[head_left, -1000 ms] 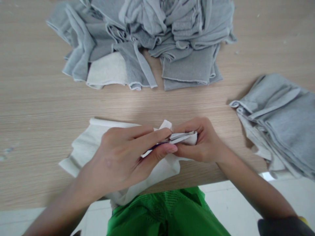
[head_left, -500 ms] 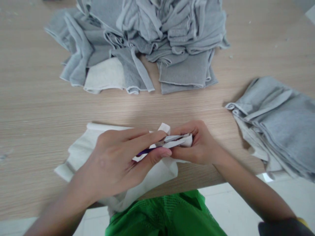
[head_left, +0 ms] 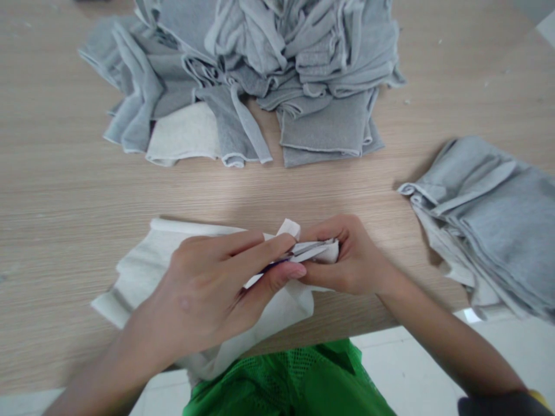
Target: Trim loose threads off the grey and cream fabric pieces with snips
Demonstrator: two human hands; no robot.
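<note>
Under our left hand, closed on a bladed tool, lies white cloth; our right hand pinches folded fabric.

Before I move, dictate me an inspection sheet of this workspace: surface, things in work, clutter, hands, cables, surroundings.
Surface: wood-grain table, pale specks on it.
Things in work: white cloth, partly over the near edge; bladed metal tool, mostly hidden.
Clutter: heap of grey cloths at the far side; grey stack at right.
Hands: left on the tool, right gripping white cloth.
Cables: nothing seen.
Surroundings: pale floor, green garment below the table edge.
</note>
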